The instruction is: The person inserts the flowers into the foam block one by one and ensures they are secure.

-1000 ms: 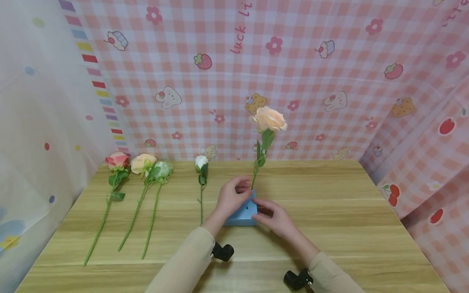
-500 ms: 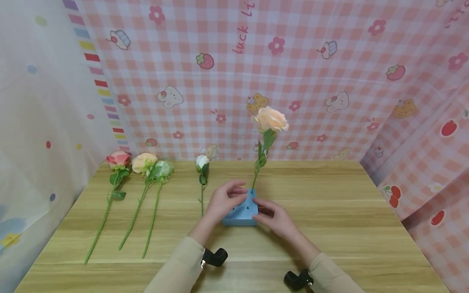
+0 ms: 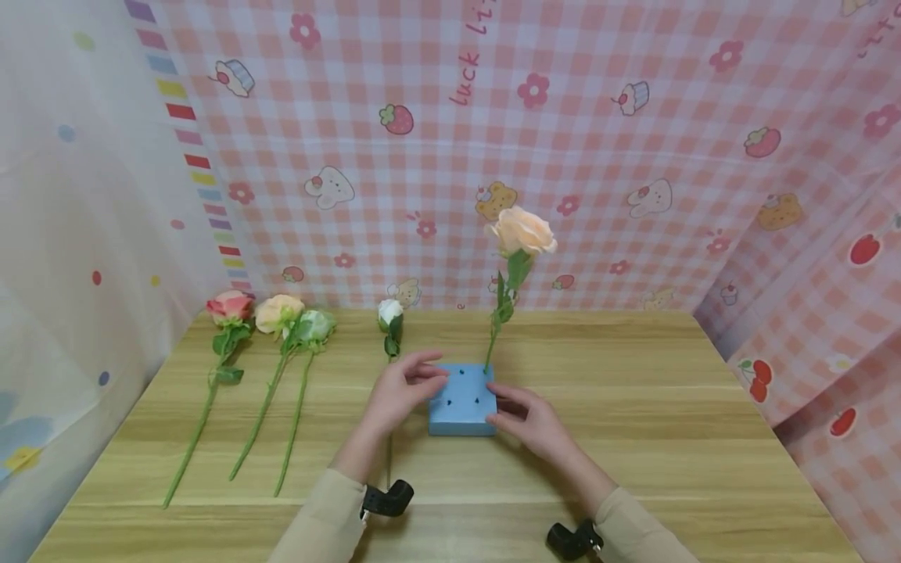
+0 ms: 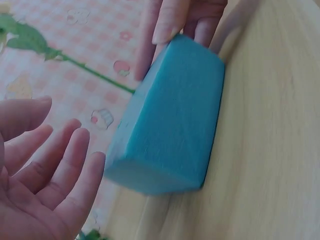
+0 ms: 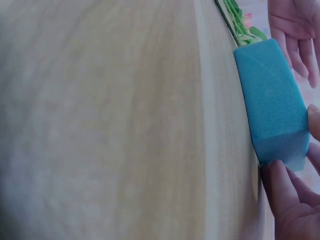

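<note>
A blue foam block point(image 3: 462, 388) with several small dark holes in its top lies on the table. Upright in its back right corner stands a peach rose point(image 3: 522, 232), its green stem point(image 4: 95, 72) going into the top. My right hand point(image 3: 533, 422) holds the block's right side, thumb near the front corner and fingers further back; the right wrist view shows fingertips point(image 5: 279, 172) against the block. Just left of the block hovers my left hand point(image 3: 400, 392), fingers spread and holding nothing in the left wrist view. It partly covers the stem of a white rose point(image 3: 389, 313).
On the left of the wooden table point(image 3: 633, 391) lie a pink rose point(image 3: 230, 306), a cream rose point(image 3: 278, 314) and a pale green rose point(image 3: 314, 327), stems toward the front. A pink checked cloth point(image 3: 436, 172) hangs behind the table.
My left hand has drawn away from the rose's stem, leftward off the block, uncovering its holes. The right hand keeps its place and the peach rose stays standing.
</note>
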`<state>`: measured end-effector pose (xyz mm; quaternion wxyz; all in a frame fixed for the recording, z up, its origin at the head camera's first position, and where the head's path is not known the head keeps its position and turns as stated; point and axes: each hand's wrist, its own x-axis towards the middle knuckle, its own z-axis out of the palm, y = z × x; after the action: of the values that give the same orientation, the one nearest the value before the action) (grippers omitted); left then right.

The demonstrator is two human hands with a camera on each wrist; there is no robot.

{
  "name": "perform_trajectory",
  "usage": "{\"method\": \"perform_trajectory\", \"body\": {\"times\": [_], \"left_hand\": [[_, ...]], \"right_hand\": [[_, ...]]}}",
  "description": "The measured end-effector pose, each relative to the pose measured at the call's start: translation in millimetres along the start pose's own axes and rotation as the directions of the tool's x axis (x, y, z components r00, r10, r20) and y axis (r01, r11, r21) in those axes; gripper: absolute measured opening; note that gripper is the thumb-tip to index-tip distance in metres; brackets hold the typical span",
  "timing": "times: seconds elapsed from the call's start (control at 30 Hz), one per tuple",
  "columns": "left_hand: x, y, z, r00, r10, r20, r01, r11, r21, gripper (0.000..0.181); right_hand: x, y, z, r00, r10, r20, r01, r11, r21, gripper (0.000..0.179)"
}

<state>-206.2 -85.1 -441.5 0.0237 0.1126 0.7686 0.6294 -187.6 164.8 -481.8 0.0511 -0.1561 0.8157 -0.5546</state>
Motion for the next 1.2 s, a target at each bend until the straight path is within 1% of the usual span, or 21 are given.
{"method": "perform_trajectory", "body": {"times": [0.1,0.23,0.37,0.5,0.67,0.87,1.03,1.1,1.2], "left_hand": [[-3.2,-5.4,-10.8,1.000,-0.003,-0.004,0.003,1.000,0.001,0.042],[-9.3,-12.7,-27.8,1.000,-0.014,0.013,0.014,1.000,0.019,0.046],[-17.0,-18.5,-45.6,0.999,-0.048,0.015,0.047,0.998,0.040,0.049],[-23.5,-23.8,-62.4,0.997,-0.082,0.001,0.082,0.996,0.032,0.050],[-30.4,-30.9,-82.5,0.996,-0.092,0.006,0.091,0.996,0.015,0.053],[-39.9,-32.3,-103.8,0.992,-0.123,0.005,0.123,0.992,-0.002,0.056],[-46.9,-32.7,-123.5,0.993,-0.119,0.004,0.119,0.993,0.019,0.057],[-49.8,-33.4,-131.7,0.993,-0.120,-0.005,0.120,0.992,0.032,0.057],[-54.6,-34.0,-144.0,0.991,-0.127,-0.035,0.129,0.990,0.049,0.058]], "right_hand": [[0.0,-0.2,0.5,1.000,-0.001,-0.004,0.001,1.000,-0.016,0.050],[0.1,0.8,0.8,1.000,-0.001,-0.006,0.001,1.000,-0.016,0.050],[0.4,2.4,0.9,1.000,0.000,-0.002,0.000,1.000,-0.008,0.050],[0.5,2.6,0.5,1.000,0.004,-0.002,-0.004,1.000,-0.004,0.050],[0.2,1.6,0.9,1.000,0.003,-0.004,-0.003,1.000,0.006,0.050],[0.2,1.9,1.1,1.000,-0.004,-0.006,0.004,1.000,0.008,0.049],[0.6,1.9,1.3,1.000,-0.010,-0.007,0.010,1.000,0.007,0.049],[1.0,2.2,1.4,1.000,-0.008,-0.006,0.008,1.000,0.015,0.049],[1.3,2.7,1.2,1.000,-0.013,-0.006,0.013,1.000,0.019,0.050]]}}
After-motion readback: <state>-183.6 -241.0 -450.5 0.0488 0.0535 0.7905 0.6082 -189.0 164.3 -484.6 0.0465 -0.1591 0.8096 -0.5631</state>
